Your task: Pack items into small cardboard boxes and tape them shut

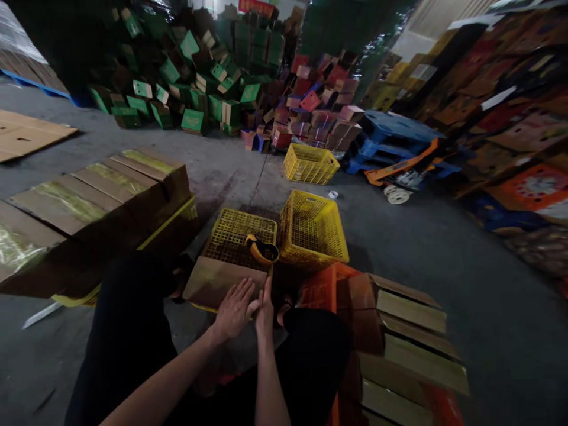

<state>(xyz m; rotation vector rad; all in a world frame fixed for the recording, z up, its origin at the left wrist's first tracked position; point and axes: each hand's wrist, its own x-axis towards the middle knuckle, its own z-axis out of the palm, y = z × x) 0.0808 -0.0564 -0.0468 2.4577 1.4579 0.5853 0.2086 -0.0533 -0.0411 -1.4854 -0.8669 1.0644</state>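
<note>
The left hand (pixel 235 309) is opened flat, its fingers stretched out and close together, laid palm down on the top of a cardboard box (pixel 222 280) near its right end. The right hand (pixel 265 309) is also open, turned on edge with its fingers straight and pointing away from the body, alongside the right end of the box; whether its palm presses on the cardboard cannot be told. The two hands nearly meet at the thumbs, and neither is closed around anything. The box lies across the near part of a yellow crate (pixel 242 221) whose grid face is up, between the person's knees. A yellow-and-black tape dispenser (pixel 257 248) rests on that grid, just beyond the box. Beside it to the right stands an open yellow crate (pixel 313 253), and farther off on the floor another yellow basket (pixel 310 165), with a small white roll (pixel 333 194) near it. By the right knee, an orange crate (pixel 320 288) stands beside a row of folded cartons (pixel 412 340). By the left knee, taped boxes (pixel 95 189) stand in a line over yellow crating. Well beyond, green cartons (pixel 193 121) and reddish cartons (pixel 310 100) lie heaped, with stacked blue pallets (pixel 394 133) and an orange pallet jack (pixel 402 165) on the right.
</note>
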